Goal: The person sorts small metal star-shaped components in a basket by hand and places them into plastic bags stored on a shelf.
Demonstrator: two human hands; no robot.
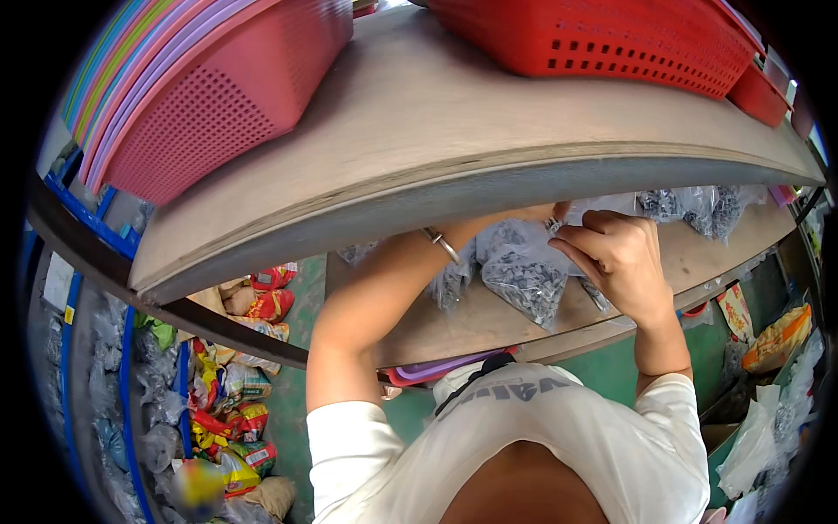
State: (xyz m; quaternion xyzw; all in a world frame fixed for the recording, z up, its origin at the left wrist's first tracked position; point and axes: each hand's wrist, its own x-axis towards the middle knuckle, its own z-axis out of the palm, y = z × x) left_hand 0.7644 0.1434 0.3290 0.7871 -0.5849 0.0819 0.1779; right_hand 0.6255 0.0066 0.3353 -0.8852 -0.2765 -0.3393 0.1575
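Note:
Under the edge of the upper shelf, my two hands meet above a clear plastic bag (524, 278) full of small grey parts, which rests on the lower shelf. My right hand (618, 255) is closed, its thumb and fingers pinched together by the bag's top. At its fingertips shows a small grey bit (552, 225), too small to name. Most of my left hand (534, 212) is hidden behind the shelf edge, so its grip does not show. A metal bangle (442, 245) circles my left wrist.
Stacked pink and coloured baskets (209, 113) and a red basket (611, 52) stand on the upper shelf (419, 105). More bags of grey parts (698, 208) lie on the lower shelf (419, 336). Packets (236, 419) and blue-edged racks (129, 410) line the left.

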